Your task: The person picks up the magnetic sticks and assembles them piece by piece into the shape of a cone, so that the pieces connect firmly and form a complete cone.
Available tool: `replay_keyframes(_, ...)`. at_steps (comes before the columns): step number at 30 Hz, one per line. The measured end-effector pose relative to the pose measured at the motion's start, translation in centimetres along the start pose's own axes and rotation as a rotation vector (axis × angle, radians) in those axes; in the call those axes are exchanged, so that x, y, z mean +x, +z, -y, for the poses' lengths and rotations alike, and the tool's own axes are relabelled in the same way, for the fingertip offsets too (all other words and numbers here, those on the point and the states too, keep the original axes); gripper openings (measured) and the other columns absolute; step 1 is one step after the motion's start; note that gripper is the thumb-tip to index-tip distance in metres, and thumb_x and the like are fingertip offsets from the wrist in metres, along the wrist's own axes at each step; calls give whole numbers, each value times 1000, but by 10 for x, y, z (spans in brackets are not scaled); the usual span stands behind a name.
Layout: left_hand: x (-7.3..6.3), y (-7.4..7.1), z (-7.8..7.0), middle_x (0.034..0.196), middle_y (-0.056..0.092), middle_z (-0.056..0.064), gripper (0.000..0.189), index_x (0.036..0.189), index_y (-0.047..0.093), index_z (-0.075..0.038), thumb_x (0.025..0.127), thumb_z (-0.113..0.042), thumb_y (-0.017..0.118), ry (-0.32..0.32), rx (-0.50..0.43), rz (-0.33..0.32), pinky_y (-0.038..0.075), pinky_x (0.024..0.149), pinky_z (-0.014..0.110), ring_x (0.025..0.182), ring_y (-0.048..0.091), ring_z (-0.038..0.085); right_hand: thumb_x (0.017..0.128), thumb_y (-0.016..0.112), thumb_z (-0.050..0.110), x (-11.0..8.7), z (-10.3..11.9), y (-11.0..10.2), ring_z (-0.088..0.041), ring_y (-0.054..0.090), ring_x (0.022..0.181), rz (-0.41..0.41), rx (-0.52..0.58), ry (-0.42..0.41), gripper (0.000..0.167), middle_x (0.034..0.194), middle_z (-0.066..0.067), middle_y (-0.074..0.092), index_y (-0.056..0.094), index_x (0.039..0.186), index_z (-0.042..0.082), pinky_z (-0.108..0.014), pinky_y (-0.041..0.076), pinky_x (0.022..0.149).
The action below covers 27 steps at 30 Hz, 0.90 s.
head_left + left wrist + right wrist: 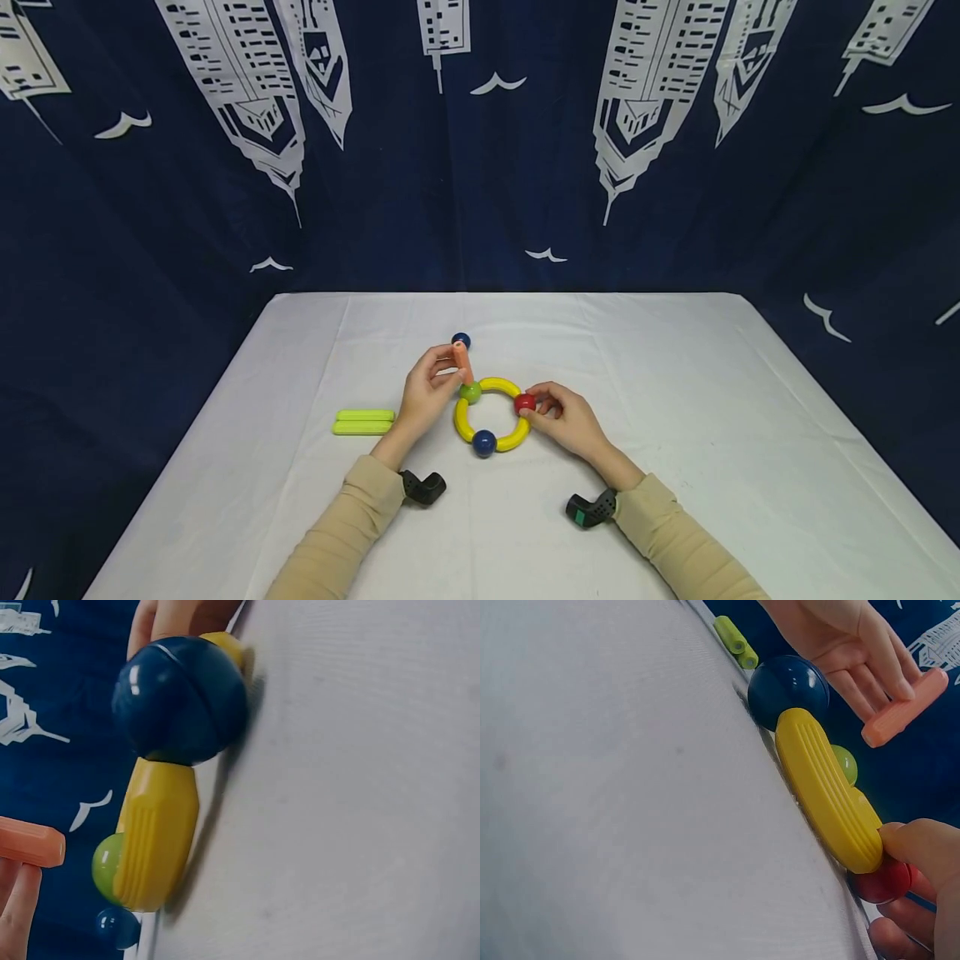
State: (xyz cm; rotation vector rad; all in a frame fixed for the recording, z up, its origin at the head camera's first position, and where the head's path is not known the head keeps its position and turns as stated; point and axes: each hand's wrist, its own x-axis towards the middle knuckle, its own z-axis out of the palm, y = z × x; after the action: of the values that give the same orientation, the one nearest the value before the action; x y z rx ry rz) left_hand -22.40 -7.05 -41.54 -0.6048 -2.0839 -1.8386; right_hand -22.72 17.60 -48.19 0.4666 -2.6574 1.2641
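Note:
A ring of curved yellow rods (513, 437) joined by balls lies on the table. Its balls are a green ball (470, 392) at back left, a red ball (525, 403) at right and a dark blue ball (484, 443) in front. My left hand (427, 393) pinches a straight orange rod (905, 709) between thumb and fingers; in the head view its lower end overlaps the green ball. With thumb and fingers, my right hand (567, 422) grips the red ball, thumb by the yellow rod's end in the right wrist view.
Two straight lime-green rods (363, 427) lie side by side left of my left hand. Behind the ring sits another dark blue ball (466, 337). A white cloth covers the table (675, 367), and a navy printed curtain (465, 192) hangs beyond its far edge.

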Motion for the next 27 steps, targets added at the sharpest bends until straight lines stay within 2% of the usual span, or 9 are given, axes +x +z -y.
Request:
replay_keyframes(6, -1, 2, 4, 115, 55, 29, 36, 119, 50, 14, 85, 10, 61, 16, 21, 11, 50, 84, 45, 103, 57, 42, 81, 74, 29, 0, -1, 1, -13, 52, 68, -1, 0, -4, 30, 77, 5, 58, 65, 105, 13, -24, 40, 56)
replay_keyframes(15, -2, 2, 8, 119, 55, 27, 36, 122, 51, 11, 87, 6, 61, -67, 30, 48, 49, 87, 41, 108, 56, 40, 81, 74, 29, 0, 1, 0, -13, 52, 68, 3, 3, -3, 30, 78, 5, 58, 65, 105, 13, -24, 40, 57)
replay_keyframes(18, -1, 2, 23, 120, 56, 22, 39, 124, 52, 5, 87, 1, 64, -77, 35, 44, 50, 87, 37, 109, 57, 35, 81, 73, 30, 0, 0, -1, -13, 52, 68, 3, 3, -4, 30, 77, 5, 58, 65, 105, 13, -24, 40, 57)
replay_keyframes(22, -1, 5, 38, 122, 55, 15, 47, 125, 51, 1, 83, -5, 71, -87, 98, -10, 50, 86, 38, 110, 56, 30, 81, 74, 29, -1, 0, 0, -13, 52, 67, 0, 6, -6, 30, 77, 5, 58, 65, 105, 13, -23, 40, 56)
replay_keyframes(27, -6, 6, 27, 113, 55, 12, 46, 114, 52, -1, 78, -12, 77, -149, 206, -135, 51, 79, 39, 99, 56, 27, 81, 74, 29, -1, 1, 0, -13, 52, 67, -2, 6, -13, 30, 77, 5, 58, 65, 104, 12, -24, 40, 56)
